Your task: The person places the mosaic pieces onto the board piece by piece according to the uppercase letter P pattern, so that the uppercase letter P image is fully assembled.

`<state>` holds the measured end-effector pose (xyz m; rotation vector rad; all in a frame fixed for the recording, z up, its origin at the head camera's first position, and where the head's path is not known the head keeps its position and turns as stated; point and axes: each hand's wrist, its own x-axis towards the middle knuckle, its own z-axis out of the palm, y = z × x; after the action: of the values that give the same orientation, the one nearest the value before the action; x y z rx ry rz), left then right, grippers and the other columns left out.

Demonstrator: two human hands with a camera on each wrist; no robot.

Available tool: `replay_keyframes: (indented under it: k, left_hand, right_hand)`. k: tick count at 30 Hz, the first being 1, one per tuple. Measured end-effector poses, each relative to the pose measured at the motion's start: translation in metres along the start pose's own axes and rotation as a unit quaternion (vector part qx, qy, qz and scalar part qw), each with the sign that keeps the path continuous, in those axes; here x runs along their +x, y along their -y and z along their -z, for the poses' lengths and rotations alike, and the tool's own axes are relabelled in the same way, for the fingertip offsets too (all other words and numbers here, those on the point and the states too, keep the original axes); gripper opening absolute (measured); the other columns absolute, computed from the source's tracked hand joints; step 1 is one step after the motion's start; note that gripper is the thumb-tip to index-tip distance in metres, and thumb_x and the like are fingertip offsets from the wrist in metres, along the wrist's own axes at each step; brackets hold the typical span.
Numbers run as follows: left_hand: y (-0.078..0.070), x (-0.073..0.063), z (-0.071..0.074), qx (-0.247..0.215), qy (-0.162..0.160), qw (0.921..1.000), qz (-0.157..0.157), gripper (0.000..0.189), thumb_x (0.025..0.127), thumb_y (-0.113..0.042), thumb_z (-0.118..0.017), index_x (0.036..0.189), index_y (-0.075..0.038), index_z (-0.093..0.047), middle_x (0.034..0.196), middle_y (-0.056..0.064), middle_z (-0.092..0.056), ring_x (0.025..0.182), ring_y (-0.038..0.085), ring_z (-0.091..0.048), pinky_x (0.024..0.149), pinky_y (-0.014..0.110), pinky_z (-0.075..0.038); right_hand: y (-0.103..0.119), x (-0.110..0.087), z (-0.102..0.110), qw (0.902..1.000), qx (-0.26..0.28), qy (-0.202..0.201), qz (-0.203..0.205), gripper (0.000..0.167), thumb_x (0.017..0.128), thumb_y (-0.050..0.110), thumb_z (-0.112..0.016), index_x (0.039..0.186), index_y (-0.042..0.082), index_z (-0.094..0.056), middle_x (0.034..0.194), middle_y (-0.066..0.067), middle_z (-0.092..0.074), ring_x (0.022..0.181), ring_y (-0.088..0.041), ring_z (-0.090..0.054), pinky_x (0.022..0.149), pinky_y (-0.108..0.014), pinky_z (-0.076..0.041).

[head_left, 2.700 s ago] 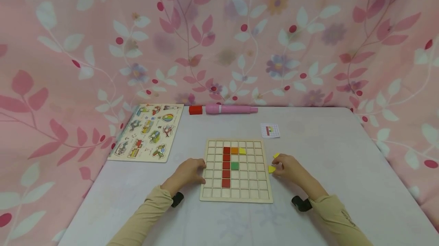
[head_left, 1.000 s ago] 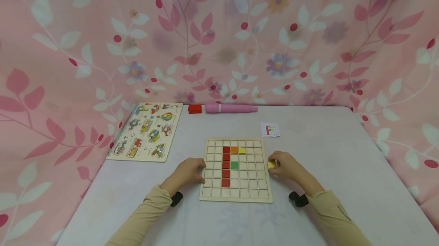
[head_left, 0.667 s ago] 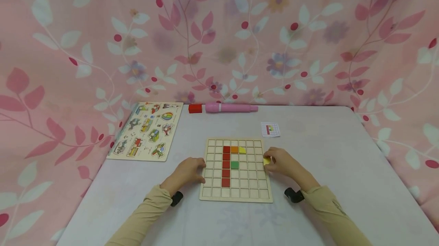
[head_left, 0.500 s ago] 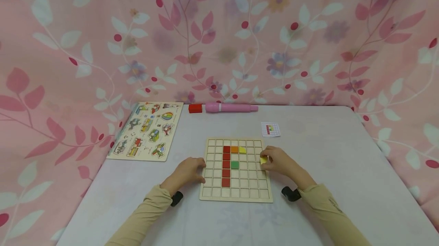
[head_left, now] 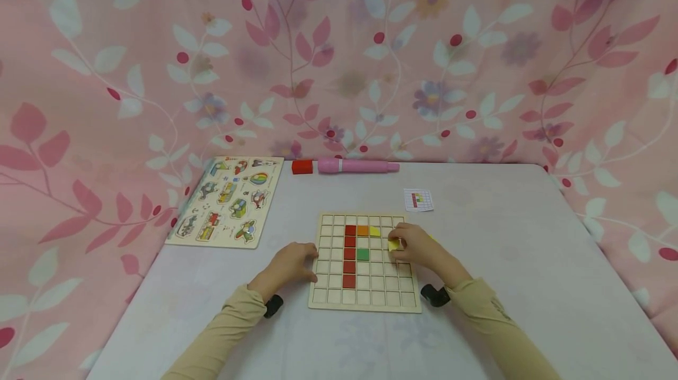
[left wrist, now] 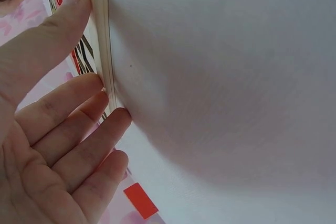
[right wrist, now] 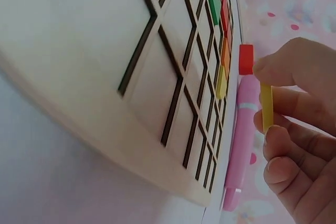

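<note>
A square wooden grid board [head_left: 389, 297] lies on the table. Five-cell-long red tiles [head_left: 349, 267] form a column on it, with an orange tile [head_left: 362, 230], a yellow tile [head_left: 375, 231] and a green tile [head_left: 362, 255] to the right. My right hand [head_left: 421, 247] pinches another yellow tile [right wrist: 267, 106] between thumb and fingers, above the board's right columns. In the right wrist view this tile stands on edge, clear of the grid. My left hand [head_left: 288, 263] touches the board's left edge with thumb and fingertips, its fingers extended in the left wrist view.
One more yellow piece [head_left: 433, 237] shows partly behind my right hand. A small card with a grid pattern [head_left: 418, 199] lies beyond the board. At the back are a red block [head_left: 302, 166] and a pink pen-like stick [head_left: 360, 166]. A picture puzzle board [head_left: 228, 203] lies back left.
My right hand has picked up a yellow tile from beside the board and carried it left, over the board's right columns. The left hand has stayed at the board's left edge.
</note>
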<state>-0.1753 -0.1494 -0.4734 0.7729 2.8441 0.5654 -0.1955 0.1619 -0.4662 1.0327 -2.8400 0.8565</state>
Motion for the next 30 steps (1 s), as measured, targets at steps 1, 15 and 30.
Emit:
replay_keyframes:
  k: [1, 15, 30]
  left_hand:
    - [0.0, 0.0, 0.0, 0.0, 0.0, 1.0, 0.0, 0.051, 0.055, -0.021, -0.083, 0.098, -0.001, -0.066, 0.102, 0.008, -0.062, 0.094, 0.026, -0.056, 0.082, 0.036, -0.043]
    - [0.002, 0.001, -0.001, 0.001, 0.004, 1.0, 0.007, 0.05, 0.055, -0.022, -0.083, 0.097, -0.002, -0.066, 0.102, 0.006, -0.062, 0.093, 0.025, -0.056, 0.081, 0.036, -0.044]
    - [0.002, 0.002, -0.002, -0.001, 0.003, 1.0, 0.003, 0.05, 0.055, -0.022, -0.083, 0.098, -0.002, -0.066, 0.102, 0.006, -0.061, 0.093, 0.026, -0.056, 0.081, 0.036, -0.043]
  right_hand:
    - [0.0, 0.002, -0.001, 1.0, -0.001, 0.002, 0.001, 0.027, 0.07, 0.009, -0.07, 0.093, -0.003, -0.064, 0.078, -0.001, -0.05, 0.06, -0.013, -0.043, 0.052, -0.021, -0.037]
    - [0.013, 0.021, -0.02, 0.9988, 0.018, 0.039, 0.021, 0.021, 0.071, 0.009, -0.074, 0.087, -0.001, -0.066, 0.078, -0.003, -0.052, 0.063, -0.015, -0.046, 0.055, -0.021, -0.041]
    - [0.019, 0.024, -0.028, 0.9972, 0.008, 0.068, -0.03, 0.019, 0.071, 0.008, -0.074, 0.086, -0.001, -0.067, 0.079, -0.001, -0.053, 0.069, -0.013, -0.044, 0.063, -0.026, -0.044]
